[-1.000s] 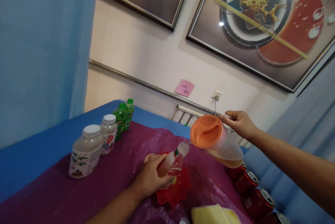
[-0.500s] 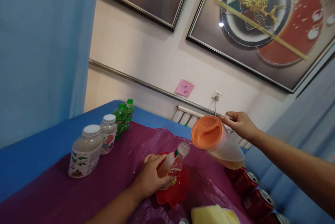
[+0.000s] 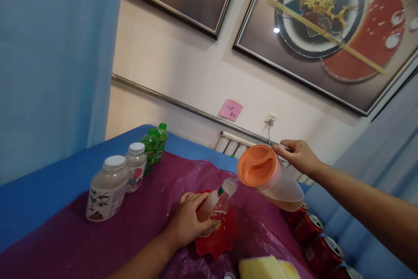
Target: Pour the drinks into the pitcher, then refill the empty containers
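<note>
My left hand [image 3: 189, 220] is wrapped round a clear bottle [image 3: 219, 204] with a red and green label and an uncapped mouth. The bottle tilts a little to the right over a red scalloped dish [image 3: 215, 244]. My right hand [image 3: 302, 157] grips the handle of a translucent pitcher [image 3: 285, 187] with an orange lid [image 3: 257, 166]. That pitcher is tipped left, its lid edge close by the bottle's mouth, and a thin stream of liquid runs between them. Pale yellowish liquid shows in the pitcher's lower side.
Two white-capped jars [image 3: 107, 189] and two green bottles [image 3: 150, 150] stand at the left. Several red cans [image 3: 323, 253] line the right edge. A folded yellow cloth [image 3: 261, 268] lies in front on the purple plastic sheet [image 3: 146, 235].
The pitcher has tipped very slightly further and shifted a touch left. My left hand and the bottle stay practically where they were.
</note>
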Demonstrator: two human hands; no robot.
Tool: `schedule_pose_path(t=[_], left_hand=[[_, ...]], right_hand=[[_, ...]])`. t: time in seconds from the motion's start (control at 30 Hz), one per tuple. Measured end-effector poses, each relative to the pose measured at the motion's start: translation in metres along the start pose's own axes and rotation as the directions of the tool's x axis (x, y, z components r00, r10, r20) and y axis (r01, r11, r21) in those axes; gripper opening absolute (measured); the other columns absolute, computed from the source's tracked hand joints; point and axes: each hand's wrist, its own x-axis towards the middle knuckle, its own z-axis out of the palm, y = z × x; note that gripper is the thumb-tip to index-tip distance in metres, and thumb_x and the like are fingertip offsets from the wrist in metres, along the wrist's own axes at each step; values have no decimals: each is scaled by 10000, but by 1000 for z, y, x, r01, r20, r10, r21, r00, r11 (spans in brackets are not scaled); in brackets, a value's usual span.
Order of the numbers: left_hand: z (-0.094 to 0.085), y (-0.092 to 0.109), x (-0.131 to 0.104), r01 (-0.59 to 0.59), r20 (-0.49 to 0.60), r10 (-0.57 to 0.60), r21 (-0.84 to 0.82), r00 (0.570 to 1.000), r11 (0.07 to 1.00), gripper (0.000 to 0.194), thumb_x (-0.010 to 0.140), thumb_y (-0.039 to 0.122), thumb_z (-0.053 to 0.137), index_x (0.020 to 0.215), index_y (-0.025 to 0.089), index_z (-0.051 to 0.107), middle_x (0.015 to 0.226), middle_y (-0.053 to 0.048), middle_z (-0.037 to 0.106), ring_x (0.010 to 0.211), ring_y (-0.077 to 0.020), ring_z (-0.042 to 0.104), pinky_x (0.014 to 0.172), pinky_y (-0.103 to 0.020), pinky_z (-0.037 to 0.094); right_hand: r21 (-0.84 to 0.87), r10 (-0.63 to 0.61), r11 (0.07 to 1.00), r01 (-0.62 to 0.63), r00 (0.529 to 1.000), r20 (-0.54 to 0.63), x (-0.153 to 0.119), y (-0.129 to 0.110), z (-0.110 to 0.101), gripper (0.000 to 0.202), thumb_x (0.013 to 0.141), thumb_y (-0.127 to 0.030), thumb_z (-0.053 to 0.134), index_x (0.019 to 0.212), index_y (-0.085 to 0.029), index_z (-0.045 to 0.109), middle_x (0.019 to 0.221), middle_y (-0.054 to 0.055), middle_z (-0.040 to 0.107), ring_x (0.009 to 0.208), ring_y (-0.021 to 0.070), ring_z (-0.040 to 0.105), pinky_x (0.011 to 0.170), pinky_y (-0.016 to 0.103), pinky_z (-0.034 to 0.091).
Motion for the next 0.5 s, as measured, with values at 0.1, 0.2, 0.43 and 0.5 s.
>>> schedule_pose_path(t=[0.1, 0.2, 0.43, 0.5], left_hand=[[0, 0, 0, -7, -6, 7, -3, 1000, 1000, 701, 626, 526, 874, 1247, 250, 701, 1213, -95, 754, 1153, -362, 650, 1100, -544, 406], [0, 0, 0, 0, -14, 0, -16, 1000, 1000, 692, 609, 509, 882, 1226, 244, 712, 1216, -95, 755, 1161, -365, 645, 1103, -546, 403], [1, -1, 1, 5, 1, -5, -35, 1000, 999, 696, 620, 505, 876, 1245, 253, 699, 1229, -93, 748, 1181, -361, 631, 1118, -545, 377], [2, -1, 1, -5, -3, 5, -34, 1000, 999, 694, 626, 521, 871, 1246, 262, 697, 1229, -86, 748, 1182, -357, 631, 1120, -542, 375]], right_hand=[[-7, -1, 1000, 1, 1000, 5, 1, 2, 0, 656, 764, -796, 578, 530, -250, 299, 528, -61, 237, 511, 91, 224, 456, 255, 185], [-8, 0, 1000, 0, 1000, 8, 2, 3, -1, 654, 759, -779, 603, 525, -249, 298, 533, -63, 230, 514, 91, 224, 456, 253, 183], [-11, 8, 1000, -8, 1000, 5, 1, 1, -1, 650, 748, -776, 611, 532, -256, 288, 539, -66, 227, 518, 92, 221, 467, 258, 181], [-11, 15, 1000, -15, 1000, 8, 1, 1, 0, 644, 745, -776, 609, 533, -258, 290, 541, -65, 226, 520, 93, 222, 472, 262, 183]])
